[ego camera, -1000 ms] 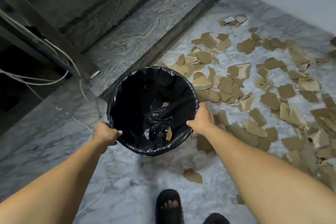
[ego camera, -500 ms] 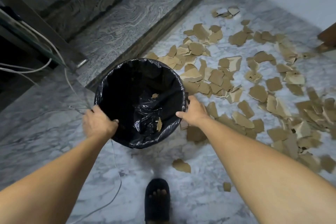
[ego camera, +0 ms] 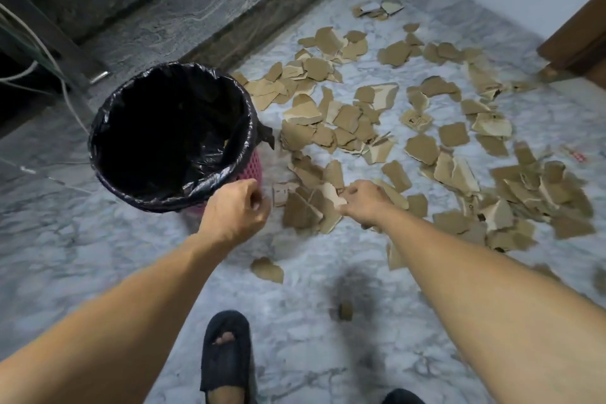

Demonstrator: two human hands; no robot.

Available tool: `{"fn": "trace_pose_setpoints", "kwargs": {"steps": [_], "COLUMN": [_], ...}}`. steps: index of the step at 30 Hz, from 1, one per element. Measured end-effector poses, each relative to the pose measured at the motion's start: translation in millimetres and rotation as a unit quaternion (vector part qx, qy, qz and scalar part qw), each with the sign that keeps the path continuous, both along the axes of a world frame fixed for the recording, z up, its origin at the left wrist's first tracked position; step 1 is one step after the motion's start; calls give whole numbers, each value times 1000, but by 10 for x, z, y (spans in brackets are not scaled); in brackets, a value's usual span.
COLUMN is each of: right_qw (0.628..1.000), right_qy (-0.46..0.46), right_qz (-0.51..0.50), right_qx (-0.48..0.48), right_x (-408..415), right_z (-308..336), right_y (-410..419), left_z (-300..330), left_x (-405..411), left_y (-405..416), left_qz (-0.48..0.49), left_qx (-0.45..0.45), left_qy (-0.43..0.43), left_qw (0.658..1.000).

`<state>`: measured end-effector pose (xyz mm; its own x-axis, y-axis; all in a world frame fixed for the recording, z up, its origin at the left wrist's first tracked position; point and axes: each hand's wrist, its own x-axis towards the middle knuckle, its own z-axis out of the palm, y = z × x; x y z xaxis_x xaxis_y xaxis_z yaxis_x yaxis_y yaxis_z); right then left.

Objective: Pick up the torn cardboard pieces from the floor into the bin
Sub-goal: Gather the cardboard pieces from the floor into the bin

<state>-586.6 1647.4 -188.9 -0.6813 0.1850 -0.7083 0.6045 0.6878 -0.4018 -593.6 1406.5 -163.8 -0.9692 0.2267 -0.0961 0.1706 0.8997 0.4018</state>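
Observation:
The bin stands on the marble floor at left, lined with a black bag over a pink mesh body. Several torn brown cardboard pieces lie scattered to its right, far across the floor. My left hand hovers just in front of the bin's near right side, fingers curled, holding nothing. My right hand reaches into the nearest pile and pinches a pale cardboard piece at its edge. A single piece lies apart, closer to my feet.
A dark stone step runs behind the bin. White cables hang at the far left. A wooden door frame stands at the right edge. My foot in a black slipper is at the bottom.
Both hands have let go of the bin's rim. The bin now stands on the floor at left. My right hand moved right onto the cardboard pile; my left hand came off toward the bin's front.

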Motion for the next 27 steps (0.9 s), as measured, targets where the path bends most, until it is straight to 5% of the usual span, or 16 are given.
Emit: {"fn": "trace_pose_setpoints", "kwargs": {"steps": [6, 11, 15, 18, 21, 27], "right_qw": [999, 997, 989, 965, 936, 931], "right_qy": [-22, 14, 66, 128, 138, 9], "right_qz": [-2, 8, -4, -94, -179, -275], "right_qx": [45, 75, 132, 209, 268, 240], "right_x": [468, 507, 417, 394, 510, 790], "right_z": [-820, -1651, -2221, -2449, -2564, -2575], "right_y": [808, 1155, 1329, 1667, 2186, 2819], "left_z": [-1128, -2039, -2729, -3003, -3236, -3270], "left_x": [168, 23, -228, -445, -721, -862], "left_y": [516, 844, 897, 828, 714, 961], "left_qz": [-55, -30, 101, 239, 274, 260], "left_qx": [-97, -119, -73, -12, 30, -33], "left_qy": [-169, -189, -247, -219, -216, -218], "left_qw": [979, 974, 961, 946, 937, 940]}}
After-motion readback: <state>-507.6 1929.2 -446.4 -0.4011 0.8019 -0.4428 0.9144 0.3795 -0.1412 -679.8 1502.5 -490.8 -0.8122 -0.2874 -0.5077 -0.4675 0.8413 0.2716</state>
